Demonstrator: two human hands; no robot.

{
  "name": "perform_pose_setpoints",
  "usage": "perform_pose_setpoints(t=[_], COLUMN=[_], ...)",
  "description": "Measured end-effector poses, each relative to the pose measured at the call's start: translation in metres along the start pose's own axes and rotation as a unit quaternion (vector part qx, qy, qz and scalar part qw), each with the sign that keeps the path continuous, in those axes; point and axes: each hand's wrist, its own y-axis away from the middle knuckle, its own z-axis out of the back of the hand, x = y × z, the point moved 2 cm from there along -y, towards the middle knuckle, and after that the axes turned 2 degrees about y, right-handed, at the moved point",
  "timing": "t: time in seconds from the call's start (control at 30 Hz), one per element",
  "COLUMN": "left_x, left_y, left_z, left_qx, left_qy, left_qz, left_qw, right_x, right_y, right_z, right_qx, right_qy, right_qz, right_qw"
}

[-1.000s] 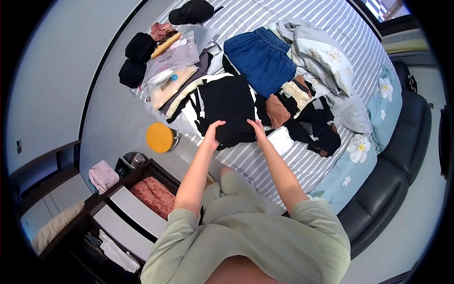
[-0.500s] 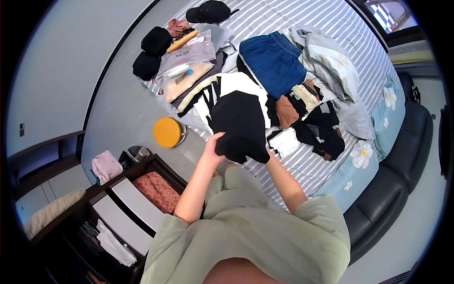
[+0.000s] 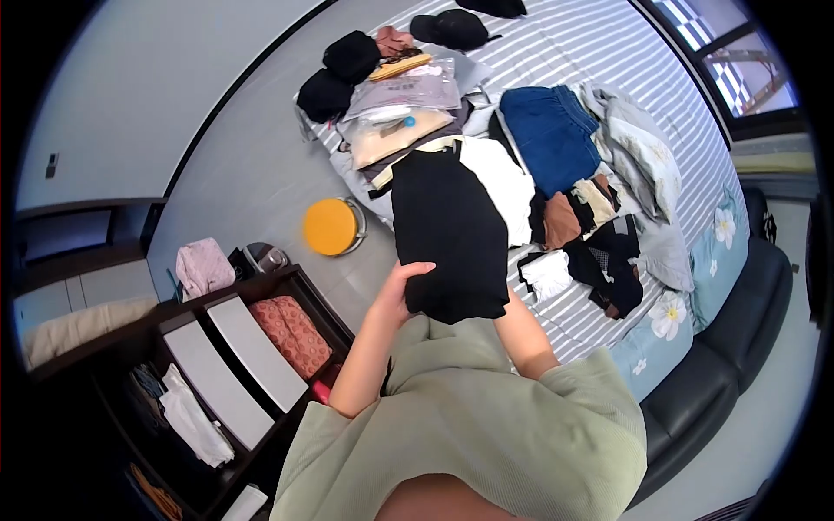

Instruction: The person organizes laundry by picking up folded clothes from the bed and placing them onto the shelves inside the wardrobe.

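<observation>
A folded black garment (image 3: 452,234) is held up in front of my body, over the edge of the bed. At its left edge is my left hand (image 3: 407,288), closed on it with the thumb on top and the other fingers underneath. My right hand (image 3: 512,304) grips the lower right edge, its fingers hidden by the cloth. Just beyond the garment lies a white piece of clothing (image 3: 504,178) on the bed. Blue denim shorts (image 3: 549,135) with an elastic waist lie farther right.
The striped bed (image 3: 578,334) carries clothes in plastic bags (image 3: 404,91), black caps (image 3: 452,30), small dark garments (image 3: 612,265) and a floral quilt (image 3: 638,143). A yellow stool (image 3: 330,227) stands left on the floor. An open dark cabinet (image 3: 252,300) holding clothes stands near my left side.
Both hands have brought the black garment closer to my body and away from the pile. My view has turned, so the bed and its clothes appear farther right.
</observation>
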Motion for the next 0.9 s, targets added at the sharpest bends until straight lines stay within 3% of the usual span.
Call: perform_pose_setpoints(t=[0.2,0.37,0.43,0.47,0.5,0.57,0.6,0.63,0.77,0.83,0.9], left_x=[-0.041,-0.063,-0.068,-0.070,-0.071,-0.075,-0.076,-0.077,-0.073,-0.068,-0.065], left_y=[0.049,0.092,0.111,0.120,0.129,0.152,0.164,0.177,0.217,0.230,0.237], left_z=[0.063,0.122,0.147,0.160,0.174,0.195,0.205,0.215,0.256,0.278,0.298], left_qx=[-0.045,-0.045,-0.043,-0.045,-0.047,-0.049,-0.065,-0.081,-0.100,-0.029,0.014], left_qy=[-0.062,-0.086,-0.070,-0.075,-0.081,-0.084,-0.089,-0.094,0.043,0.197,0.249], left_qz=[-0.064,-0.194,-0.221,-0.239,-0.258,-0.286,-0.291,-0.296,-0.310,-0.390,-0.468], left_qw=[0.995,0.976,0.972,0.967,0.962,0.953,0.950,0.947,0.944,0.899,0.848], right_x=[0.053,0.082,0.087,0.090,0.085,0.085,0.089,0.100,0.076,0.068,0.056], right_y=[-0.030,-0.030,-0.022,-0.016,-0.015,-0.012,-0.008,0.005,0.016,0.025,0.036], right_z=[-0.072,-0.142,-0.172,-0.186,-0.192,-0.211,-0.225,-0.263,-0.328,-0.357,-0.387], right_qx=[0.088,0.173,0.281,0.365,0.396,0.366,0.333,0.321,0.295,0.278,0.253], right_qy=[0.034,0.015,-0.148,-0.371,-0.385,-0.022,0.165,0.247,0.275,0.207,0.160], right_qz=[0.073,0.121,0.056,-0.083,-0.161,-0.187,-0.185,-0.171,-0.172,-0.199,-0.210], right_qw=[0.993,0.977,0.947,0.850,0.818,0.911,0.910,0.898,0.899,0.917,0.931])
